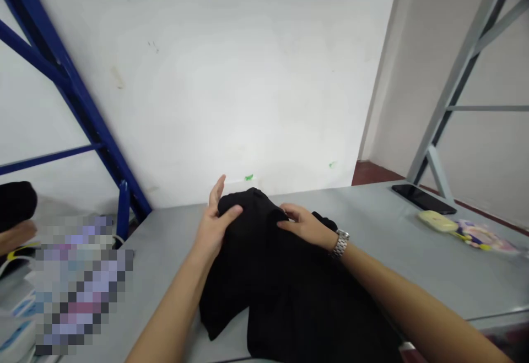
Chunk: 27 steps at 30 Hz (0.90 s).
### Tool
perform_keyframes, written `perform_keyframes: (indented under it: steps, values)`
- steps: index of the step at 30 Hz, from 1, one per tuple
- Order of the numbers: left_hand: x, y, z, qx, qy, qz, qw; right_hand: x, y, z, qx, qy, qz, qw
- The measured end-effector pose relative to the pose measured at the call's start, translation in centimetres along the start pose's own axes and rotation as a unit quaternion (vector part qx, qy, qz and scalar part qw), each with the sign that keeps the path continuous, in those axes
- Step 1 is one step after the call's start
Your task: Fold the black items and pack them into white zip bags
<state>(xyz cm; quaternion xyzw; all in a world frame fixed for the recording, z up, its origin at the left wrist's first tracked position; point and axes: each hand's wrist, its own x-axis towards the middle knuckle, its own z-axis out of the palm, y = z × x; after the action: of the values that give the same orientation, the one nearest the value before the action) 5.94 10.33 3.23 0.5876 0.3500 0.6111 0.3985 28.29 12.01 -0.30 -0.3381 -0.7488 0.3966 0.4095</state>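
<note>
A black cloth garment (pixel 285 291) lies bunched on the grey table, its lower part spreading to the near edge. At its upper left corner is my left hand (pixel 215 220), thumb over the cloth and fingers raised behind it, spread apart. My right hand (pixel 303 224), with a metal watch on the wrist, pinches the fabric at the upper right between thumb and fingers. A small fold of black cloth shows just beyond that hand.
On the right of the table (pixel 372 214) lie a black phone (pixel 424 198), a yellow case (pixel 438 221) and a colourful packet (pixel 485 236). Pixelated items (pixel 86 291) cover the left side, beside another person's hand (pixel 16 237). A white wall stands behind.
</note>
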Motion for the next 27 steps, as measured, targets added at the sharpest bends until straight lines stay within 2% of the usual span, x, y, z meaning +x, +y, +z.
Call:
perform_keyframes:
  steps: [1, 4, 7, 9, 11, 13, 15, 18, 21, 25, 27]
  values:
    - [0.1, 0.0, -0.2, -0.014, -0.016, -0.005, 1.000, -0.1, 0.0, 0.2, 0.033, -0.004, 0.017, 0.999]
    - [0.2, 0.0, -1.0, -0.046, -0.070, -0.083, 0.993, -0.3, 0.1, 1.2, 0.145, -0.053, 0.040, 0.987]
    - [0.0, 0.1, -1.4, -0.001, -0.110, -0.122, 0.986, -0.4, 0.1, 2.3, 0.216, -0.119, 0.033, 0.968]
    - [-0.2, 0.4, -1.2, 0.049, -0.139, -0.130, 0.980, -0.4, -0.1, 2.4, 0.255, -0.114, 0.055, 0.959]
    - [-0.3, 0.6, -0.6, 0.094, -0.146, -0.127, 0.977, -0.5, -0.3, 2.0, 0.310, -0.100, 0.095, 0.941]
    - [-0.4, 0.6, 0.1, 0.125, -0.144, -0.120, 0.974, -0.7, -0.5, 1.3, 0.352, -0.112, 0.124, 0.921]
    - [-0.6, 0.3, 0.8, 0.139, -0.155, -0.127, 0.970, -0.9, -0.7, 0.9, 0.332, -0.124, 0.148, 0.923]
    - [-0.9, -0.3, 1.6, 0.141, -0.178, -0.146, 0.963, -1.1, -0.7, 1.2, 0.256, -0.082, 0.182, 0.946]
    - [-1.0, -0.8, 2.0, 0.113, -0.172, -0.146, 0.968, -1.0, -0.1, 1.9, 0.272, -0.029, 0.186, 0.944]
    - [-0.7, -1.4, 2.1, -0.027, -0.135, -0.167, 0.976, -0.6, 1.1, 2.0, 0.303, 0.045, 0.141, 0.941]
    - [-0.5, -1.6, 2.2, -0.107, -0.140, -0.223, 0.959, -0.5, 1.5, 1.6, 0.292, 0.084, 0.120, 0.945]
